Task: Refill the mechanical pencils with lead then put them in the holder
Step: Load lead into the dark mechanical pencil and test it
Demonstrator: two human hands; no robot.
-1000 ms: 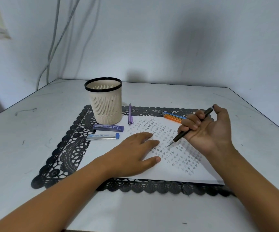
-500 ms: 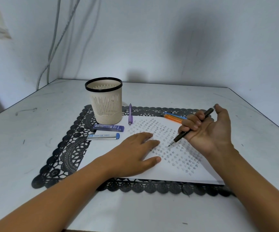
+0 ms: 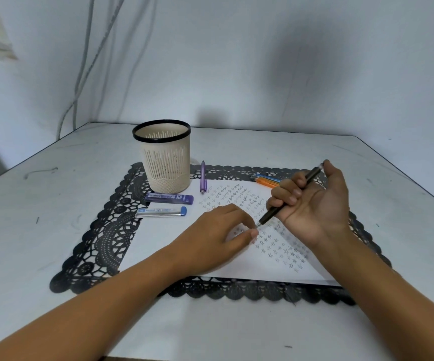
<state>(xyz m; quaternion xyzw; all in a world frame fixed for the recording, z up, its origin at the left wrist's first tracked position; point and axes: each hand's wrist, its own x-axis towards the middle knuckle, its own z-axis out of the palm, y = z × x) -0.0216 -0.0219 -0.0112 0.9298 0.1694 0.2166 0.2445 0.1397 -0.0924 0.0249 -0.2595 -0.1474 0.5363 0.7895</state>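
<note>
Lifting off the star-marked paper (image 3: 174,246), my left hand (image 3: 218,230) is now pinching at the tip of the black mechanical pencil (image 3: 270,216), which my right hand (image 3: 315,204) is gripping above the desk (image 3: 54,230), thumb on its cap (image 3: 320,166). Squeezing sideways is likely risking a snapped lead.

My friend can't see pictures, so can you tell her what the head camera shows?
A right hand grips a black pencil over a paper of drawn stars, while fingertips of the left hand are at its tip. A cream holder, two lead cases and a purple pencil sit nearby.
</note>
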